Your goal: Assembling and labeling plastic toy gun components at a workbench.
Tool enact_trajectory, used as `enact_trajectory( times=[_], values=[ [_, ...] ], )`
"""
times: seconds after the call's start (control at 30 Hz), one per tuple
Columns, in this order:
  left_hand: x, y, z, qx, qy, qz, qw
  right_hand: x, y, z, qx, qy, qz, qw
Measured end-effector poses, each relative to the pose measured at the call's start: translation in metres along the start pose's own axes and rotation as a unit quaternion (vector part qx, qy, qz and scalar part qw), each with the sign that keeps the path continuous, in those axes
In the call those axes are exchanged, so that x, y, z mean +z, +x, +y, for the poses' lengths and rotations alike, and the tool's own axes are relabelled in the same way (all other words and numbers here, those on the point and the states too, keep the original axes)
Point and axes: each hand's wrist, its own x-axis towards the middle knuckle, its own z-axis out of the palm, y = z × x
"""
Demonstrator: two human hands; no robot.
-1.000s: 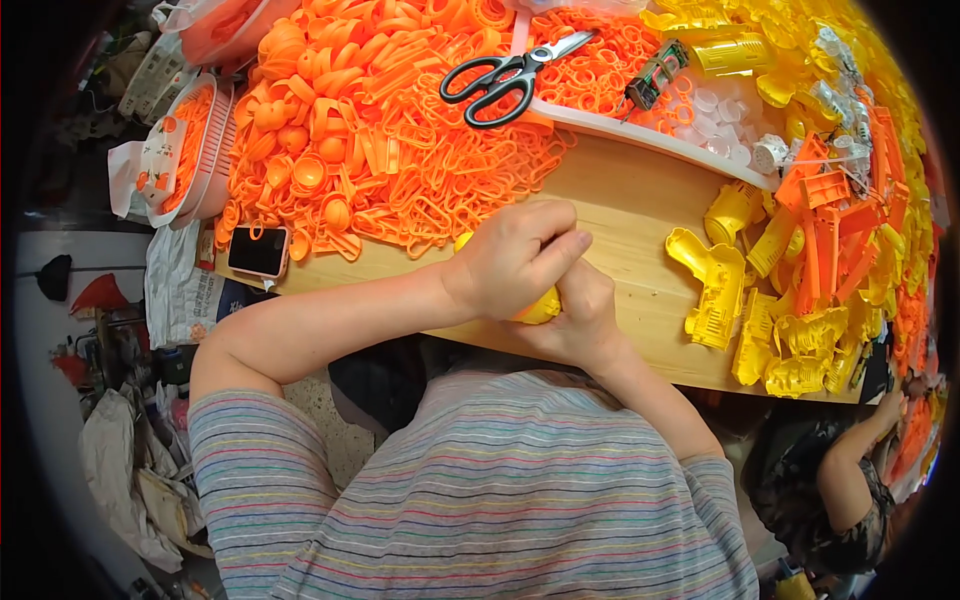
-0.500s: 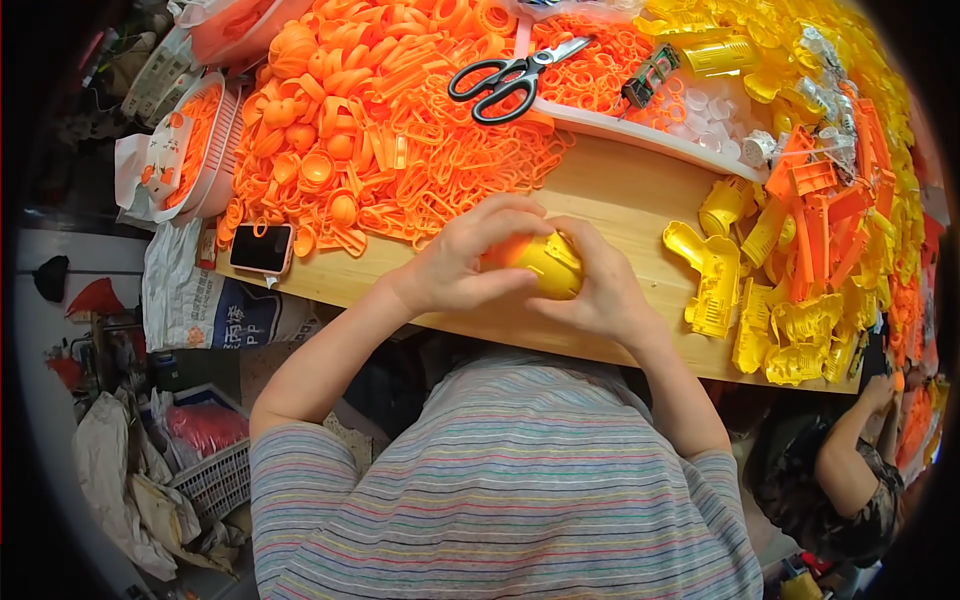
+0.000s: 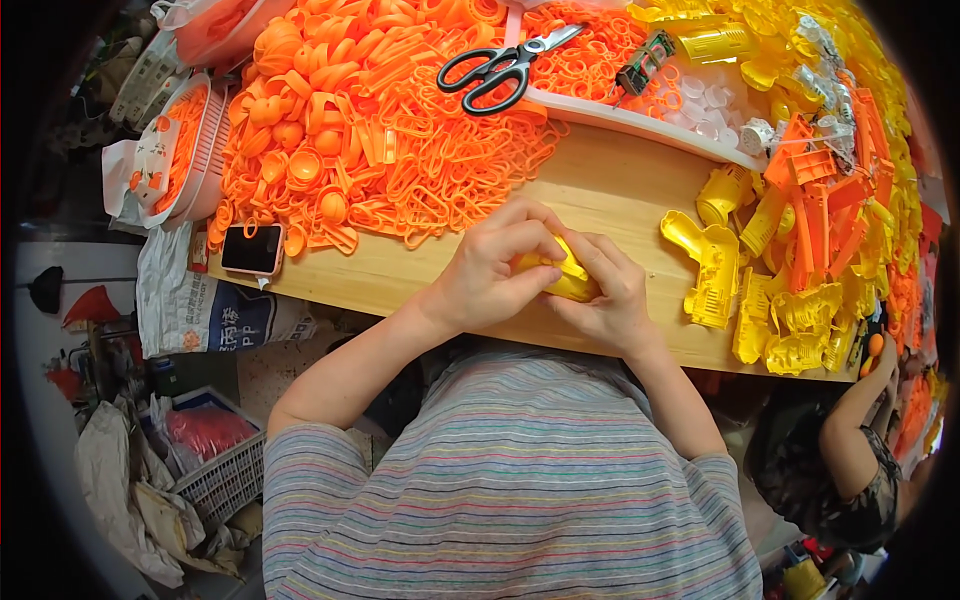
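Close over the front edge of the wooden table, both my hands grip one yellow plastic part, partly hidden by the fingers. My left hand pinches its left side with thumb and fingertips. Around its right side curl the fingers of my right hand. Beyond my left hand spreads a heap of orange plastic pieces, with clips, rings and rounded caps. Right of my right hand lie yellow half-shells of a similar plastic.
Black-handled scissors lie across the orange heap and a white tray. A phone rests at the left front edge. Orange frames top the yellow pile on the right. Another person's arm shows at far right.
My hands have come closer together, moving slightly right and covering more of the yellow part. The orange glow at its left end no longer shows. The view has shifted a little.
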Motion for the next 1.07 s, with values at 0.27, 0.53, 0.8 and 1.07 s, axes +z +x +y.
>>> enact_trajectory(
  times=[0.27, 0.53, 0.8, 1.07],
  values=[
    [-0.002, -0.002, -0.002, 0.018, 0.035, -0.005, 0.999, 0.003, 0.002, 0.000, -0.021, -0.032, 0.018, 0.999],
    [-0.001, 0.004, -0.014, -0.017, 0.024, 0.087, 0.996, 0.006, -0.004, -0.005, 0.022, 0.005, -0.006, 1.000],
    [-0.009, 0.040, -0.005, -0.161, 0.087, -0.007, 0.983, 0.013, 0.016, -0.009, 0.278, 0.180, -0.104, 0.938],
    [-0.075, 0.038, -0.002, -0.105, -0.076, 0.219, 0.967, 0.006, 0.013, 0.000, 0.340, 0.562, 0.002, 0.754]
  ],
)
